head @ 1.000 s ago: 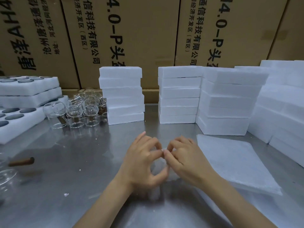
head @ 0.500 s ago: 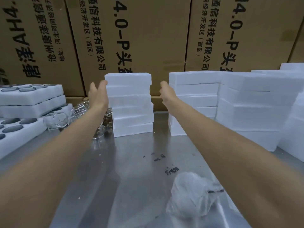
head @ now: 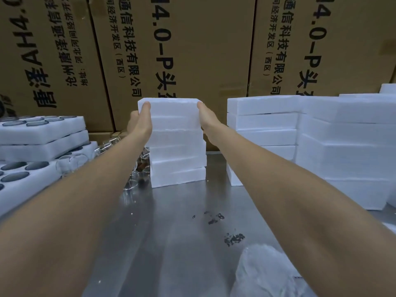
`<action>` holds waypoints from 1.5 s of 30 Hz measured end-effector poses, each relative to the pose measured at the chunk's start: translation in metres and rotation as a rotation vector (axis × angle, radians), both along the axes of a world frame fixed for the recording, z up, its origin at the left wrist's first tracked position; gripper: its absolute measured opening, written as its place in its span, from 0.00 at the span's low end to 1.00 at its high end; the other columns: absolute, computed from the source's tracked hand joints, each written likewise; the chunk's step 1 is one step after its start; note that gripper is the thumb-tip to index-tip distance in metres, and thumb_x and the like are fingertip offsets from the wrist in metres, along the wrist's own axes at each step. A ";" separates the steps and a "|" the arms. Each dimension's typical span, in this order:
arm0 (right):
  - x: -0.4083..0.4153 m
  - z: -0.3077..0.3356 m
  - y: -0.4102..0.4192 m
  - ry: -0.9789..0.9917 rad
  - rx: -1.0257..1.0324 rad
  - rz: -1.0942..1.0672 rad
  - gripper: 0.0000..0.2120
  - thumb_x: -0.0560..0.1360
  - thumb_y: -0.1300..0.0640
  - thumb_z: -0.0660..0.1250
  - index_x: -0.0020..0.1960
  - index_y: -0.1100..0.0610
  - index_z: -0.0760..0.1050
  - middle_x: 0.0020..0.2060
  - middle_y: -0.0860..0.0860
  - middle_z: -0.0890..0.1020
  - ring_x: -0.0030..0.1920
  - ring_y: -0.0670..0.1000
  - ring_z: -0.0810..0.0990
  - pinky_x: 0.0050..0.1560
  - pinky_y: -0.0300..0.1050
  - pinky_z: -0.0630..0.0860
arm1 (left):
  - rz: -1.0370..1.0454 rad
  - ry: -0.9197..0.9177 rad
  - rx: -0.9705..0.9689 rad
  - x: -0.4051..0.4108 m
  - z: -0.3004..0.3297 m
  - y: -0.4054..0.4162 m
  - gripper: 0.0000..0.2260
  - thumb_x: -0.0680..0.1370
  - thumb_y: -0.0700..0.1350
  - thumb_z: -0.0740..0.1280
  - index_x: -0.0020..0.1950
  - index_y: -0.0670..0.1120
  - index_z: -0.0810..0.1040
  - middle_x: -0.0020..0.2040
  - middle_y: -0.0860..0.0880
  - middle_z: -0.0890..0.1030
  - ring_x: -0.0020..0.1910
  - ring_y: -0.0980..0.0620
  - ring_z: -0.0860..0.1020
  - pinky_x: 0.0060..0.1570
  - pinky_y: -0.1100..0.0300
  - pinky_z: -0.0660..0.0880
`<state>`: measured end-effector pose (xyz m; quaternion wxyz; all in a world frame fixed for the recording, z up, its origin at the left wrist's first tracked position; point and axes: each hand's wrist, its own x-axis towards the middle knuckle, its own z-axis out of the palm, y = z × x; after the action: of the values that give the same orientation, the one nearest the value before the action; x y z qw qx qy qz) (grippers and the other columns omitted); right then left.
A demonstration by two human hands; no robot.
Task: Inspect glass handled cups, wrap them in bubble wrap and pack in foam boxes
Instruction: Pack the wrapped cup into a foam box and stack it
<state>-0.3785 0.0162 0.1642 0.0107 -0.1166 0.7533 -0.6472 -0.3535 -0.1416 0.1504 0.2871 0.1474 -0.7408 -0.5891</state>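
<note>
Brown cartons (head: 192,50) printed with black Chinese characters are standing like a wall along the far side, filling the whole background. In front of them a steel table (head: 171,243) is stretching toward the near edge, shining dully and carrying a scatter of dark specks (head: 214,219) near its middle.

White foam is piling up on all sides: big stacks (head: 342,151) are crowding the right, trays (head: 42,133) with round dark holes are lying layered on the left, and a narrower foam box stack (head: 177,159) is standing at the far centre.

Both bare arms are reaching out over the table to that centre stack. The left hand (head: 140,123) is pressing against the left end of the top box (head: 169,108), thumb lying on its front face, the other fingers hidden behind the end. The right hand (head: 206,116) is pressing the right end in the same way, thumb on the front, so the box is being clamped between the two hands.

Clear glass cups (head: 137,168) are sitting in a cluster on the table just left of the stack, partly hidden behind the left forearm.

At the near right a bundle of bubble wrap (head: 263,273) is lying on the steel.
</note>
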 end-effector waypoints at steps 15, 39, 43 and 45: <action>0.112 -0.054 0.098 0.068 -0.006 0.030 0.23 0.79 0.42 0.52 0.71 0.50 0.59 0.66 0.44 0.67 0.66 0.47 0.67 0.65 0.45 0.62 | -0.059 0.244 -0.195 0.129 -0.051 0.075 0.26 0.73 0.60 0.54 0.69 0.53 0.66 0.64 0.51 0.74 0.62 0.48 0.73 0.62 0.44 0.70; 0.231 -0.148 0.194 -0.012 0.265 -0.250 0.08 0.75 0.38 0.56 0.48 0.41 0.66 0.48 0.35 0.74 0.53 0.44 0.76 0.42 0.40 0.68 | -0.196 -0.120 -0.212 0.237 -0.149 0.133 0.18 0.78 0.62 0.57 0.54 0.48 0.68 0.52 0.50 0.75 0.50 0.49 0.74 0.45 0.55 0.64; 0.231 -0.148 0.198 0.005 0.314 -0.273 0.10 0.75 0.38 0.56 0.47 0.44 0.66 0.46 0.38 0.74 0.49 0.45 0.77 0.44 0.43 0.70 | -0.207 -0.079 -0.294 0.242 -0.148 0.129 0.23 0.73 0.68 0.54 0.45 0.47 0.69 0.45 0.50 0.74 0.45 0.53 0.73 0.39 0.59 0.65; 0.232 -0.147 0.198 0.014 0.346 -0.289 0.12 0.75 0.37 0.56 0.46 0.45 0.65 0.44 0.39 0.75 0.46 0.44 0.77 0.40 0.42 0.70 | -0.207 -0.061 -0.345 0.243 -0.147 0.127 0.26 0.72 0.70 0.52 0.41 0.46 0.68 0.40 0.51 0.73 0.41 0.53 0.72 0.38 0.59 0.65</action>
<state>-0.1461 0.2146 0.0171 -0.0677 -0.0083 0.8621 -0.5022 -0.1102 -0.0146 0.0037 0.2234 0.0368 -0.8504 -0.4750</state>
